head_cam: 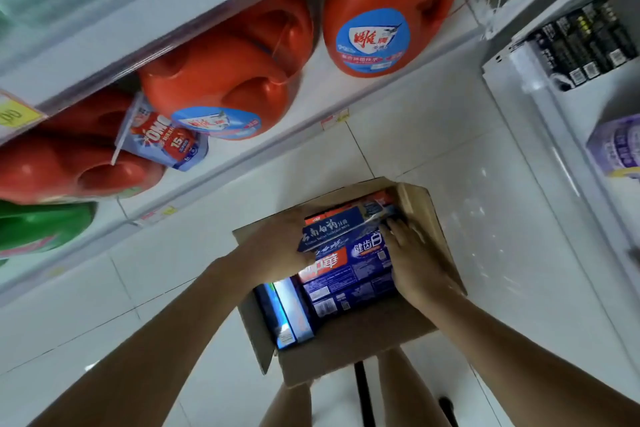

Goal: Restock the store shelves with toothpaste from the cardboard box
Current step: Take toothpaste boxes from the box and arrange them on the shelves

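Note:
An open cardboard box [349, 343] sits low in the view, over my knees. It holds several toothpaste cartons, mostly blue ones [349, 274], with two pale blue cartons [287, 312] standing on edge at its left side. My left hand [273, 250] grips the end of a blue toothpaste carton [332, 229] with white writing, tilted above the others. Inside the box's right side, my right hand [412, 260] reaches in, its fingers curled over the far ends of the cartons.
A white shelf unit on the left carries large orange detergent jugs [384, 7], a green jug [45, 225] and a blue detergent pouch [166, 139]. Another white shelf at the right holds black boxes [585, 45] and a purple pack [620, 146]. White floor tiles [450, 156] lie between.

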{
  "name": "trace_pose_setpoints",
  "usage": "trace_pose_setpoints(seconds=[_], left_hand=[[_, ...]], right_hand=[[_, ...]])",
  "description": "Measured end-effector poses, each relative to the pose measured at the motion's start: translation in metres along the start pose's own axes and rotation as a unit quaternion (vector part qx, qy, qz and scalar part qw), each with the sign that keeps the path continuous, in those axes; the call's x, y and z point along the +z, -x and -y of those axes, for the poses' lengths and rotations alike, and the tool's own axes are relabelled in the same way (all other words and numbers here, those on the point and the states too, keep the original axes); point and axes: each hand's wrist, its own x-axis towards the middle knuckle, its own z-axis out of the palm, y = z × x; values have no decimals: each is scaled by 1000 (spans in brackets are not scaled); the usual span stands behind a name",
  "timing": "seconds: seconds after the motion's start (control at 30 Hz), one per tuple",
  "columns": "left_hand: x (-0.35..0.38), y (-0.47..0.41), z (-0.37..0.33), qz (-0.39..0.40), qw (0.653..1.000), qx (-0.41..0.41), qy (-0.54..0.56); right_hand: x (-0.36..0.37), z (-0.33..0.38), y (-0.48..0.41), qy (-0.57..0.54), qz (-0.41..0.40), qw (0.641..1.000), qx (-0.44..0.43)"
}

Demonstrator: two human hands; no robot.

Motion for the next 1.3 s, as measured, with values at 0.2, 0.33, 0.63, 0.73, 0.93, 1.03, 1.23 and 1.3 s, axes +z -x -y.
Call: trace_pose_setpoints(seconds=[0.2,0.33,0.63,0.73,0.93,1.03,1.23,1.3], left_hand=[[-36,59,28,-5,983,-71,170],[-27,78,35,7,929,-117,351],[-7,110,49,48,760,-87,642],[-12,126,43,10,713,-78,696],[-40,184,21,-81,666,-92,736],[-59,221,0,-100,638,-89,759],[-97,296,-50,-136,576,-53,804],[-110,317,-65,-128,576,-38,806]], right_hand=[[-15,21,-46,-25,119,991,-49],[-21,26,-61,29,162,986,-35],[-22,31,-61,115,236,965,-23],[-35,30,-40,69,249,966,-8],[-100,24,18,29,229,973,-9],[-138,25,59,-33,226,974,-4],[-236,42,148,-375,284,882,-3],[-268,48,176,-472,306,827,-11]])
